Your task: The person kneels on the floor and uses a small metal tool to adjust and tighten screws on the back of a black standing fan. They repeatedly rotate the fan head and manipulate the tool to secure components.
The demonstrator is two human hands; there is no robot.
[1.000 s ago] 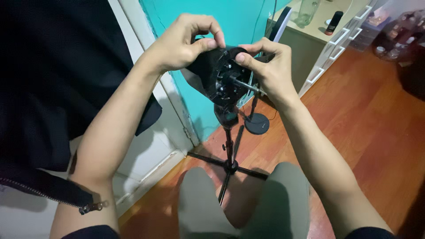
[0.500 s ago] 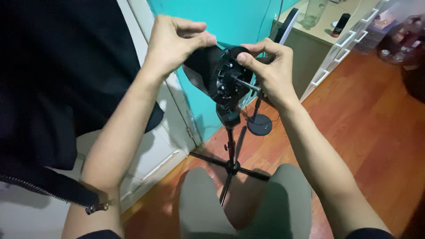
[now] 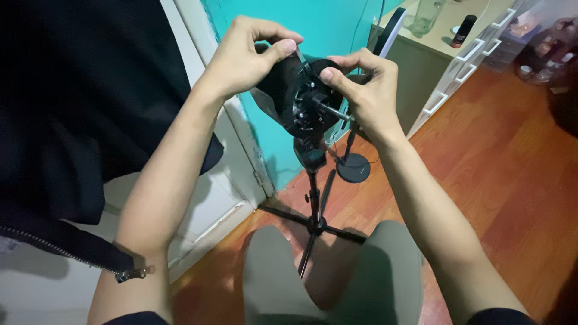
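My left hand (image 3: pixel 244 57) pinches the top edge of the black round fitting (image 3: pixel 298 96) between thumb and forefinger, and my right hand (image 3: pixel 364 90) closes its fingertips on the fitting's right rim beside the thin metal rod (image 3: pixel 333 111). The fitting sits atop the black tripod stand (image 3: pixel 313 198), above my knees, before the turquoise wall (image 3: pixel 325 27). I judge it best to keep the left pinch firm and work the right side gently, so the stand doesn't tip
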